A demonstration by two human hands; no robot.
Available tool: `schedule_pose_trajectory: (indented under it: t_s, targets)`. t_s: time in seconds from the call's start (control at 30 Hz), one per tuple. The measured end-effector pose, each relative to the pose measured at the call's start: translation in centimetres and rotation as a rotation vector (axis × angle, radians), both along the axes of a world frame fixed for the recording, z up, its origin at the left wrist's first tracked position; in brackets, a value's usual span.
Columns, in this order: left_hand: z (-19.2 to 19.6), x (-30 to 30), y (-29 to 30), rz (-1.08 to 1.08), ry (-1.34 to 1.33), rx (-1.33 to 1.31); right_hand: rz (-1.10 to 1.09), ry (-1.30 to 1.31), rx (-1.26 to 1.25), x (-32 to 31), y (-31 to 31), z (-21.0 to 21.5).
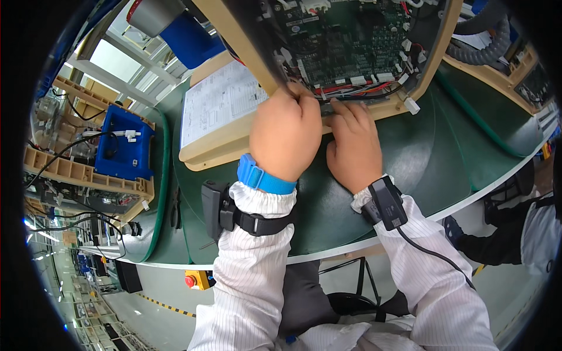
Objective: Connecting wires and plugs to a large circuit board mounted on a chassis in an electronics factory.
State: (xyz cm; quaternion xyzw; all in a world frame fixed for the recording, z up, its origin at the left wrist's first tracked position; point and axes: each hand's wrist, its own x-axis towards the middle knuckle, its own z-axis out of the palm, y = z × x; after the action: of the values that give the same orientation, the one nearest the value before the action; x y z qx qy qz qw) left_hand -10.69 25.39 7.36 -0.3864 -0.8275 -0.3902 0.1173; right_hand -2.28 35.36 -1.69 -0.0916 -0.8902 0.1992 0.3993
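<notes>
A beige plastic housing [434, 64] with a green circuit board [351, 50] inside stands in front of me. Wires [363, 90], red, white and black, run along the board's lower edge. My left hand [287, 131] is closed at the housing's lower left inner corner, its fingertips bent down by the wires; whatever they pinch is hidden. Just to its right, my right hand [356, 143] reaches its fingers over the housing's lower edge, thumb apart, fingertips resting beside the wires. A white connector [412, 106] sticks out at the housing's lower right corner.
Left of the housing, a printed sheet [219, 102] lies on a beige panel. A green round-edged table [410, 158] carries everything. Farther left stands another open unit with a blue tray [124, 143], and pliers [175, 207] lie near it. A grey corrugated hose [483, 50] is at upper right.
</notes>
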Motion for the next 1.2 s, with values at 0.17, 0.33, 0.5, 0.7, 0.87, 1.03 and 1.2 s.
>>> schedule_pose_trajectory:
  t_s: [0.17, 0.33, 0.5, 0.7, 0.87, 1.03, 1.2]
  targets:
    - [0.1, 0.1, 0.7, 0.021, -0.069, -0.025, -0.054, -0.050, 0.095, -0.4, 0.0, -0.4]
    - [-0.5, 0.2, 0.6, 0.070, 0.053, -0.114, -0.091, -0.031, 0.163, -0.9, -0.3, -0.9]
    - [-1.1, -0.2, 0.8, 0.041, 0.070, -0.090, -0.099, -0.045, 0.140, -0.7, 0.0, -0.3]
    - [-0.7, 0.7, 0.7, 0.096, -0.111, 0.038, -0.063, 0.194, -0.108, -0.1, 0.6, 0.1]
    - [0.1, 1.1, 0.6, 0.116, -0.153, -0.010, -0.229, 0.202, -0.267, 0.2, 1.6, -0.1]
    - [-0.2, 0.5, 0.6, 0.103, -0.086, -0.010, -0.249, 0.156, -0.194, -0.1, 1.2, 0.0]
    - [-0.2, 0.7, 0.8, 0.086, -0.068, 0.071, -0.301, 0.062, -0.107, -0.2, 1.4, 0.6]
